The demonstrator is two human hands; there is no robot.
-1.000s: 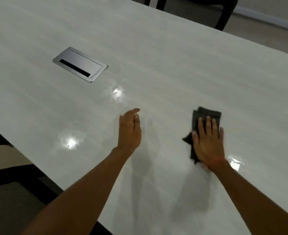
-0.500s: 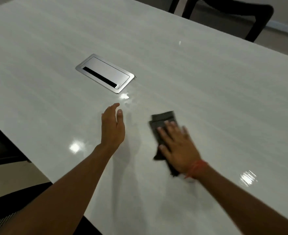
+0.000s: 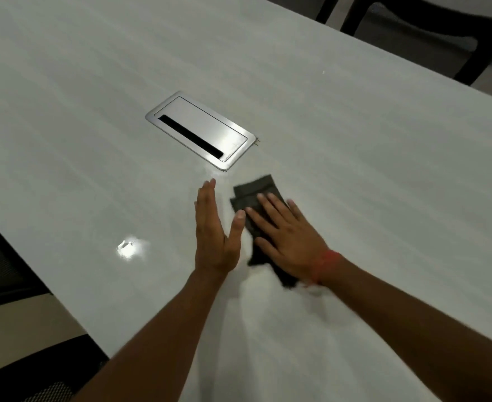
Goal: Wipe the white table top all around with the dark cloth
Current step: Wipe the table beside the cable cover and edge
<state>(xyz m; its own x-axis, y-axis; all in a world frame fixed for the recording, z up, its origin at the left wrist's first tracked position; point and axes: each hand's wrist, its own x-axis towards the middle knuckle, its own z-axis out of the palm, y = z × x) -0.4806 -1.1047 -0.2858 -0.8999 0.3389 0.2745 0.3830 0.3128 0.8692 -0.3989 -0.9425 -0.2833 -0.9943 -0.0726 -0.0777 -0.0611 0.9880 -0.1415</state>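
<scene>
Right hand: fingers straight and slightly spread, pressed flat on the dark cloth, which lies folded on the white table top. Cloth sits just short of the near corner of the metal cable hatch, not touching it. Left hand: fingers straight and held together, thumb apart, its tip just beside the cloth; contact with the table cannot be told. Table edge runs diagonally at lower left. Bare surface extends right and far. A black chair stands beyond the far edge.
</scene>
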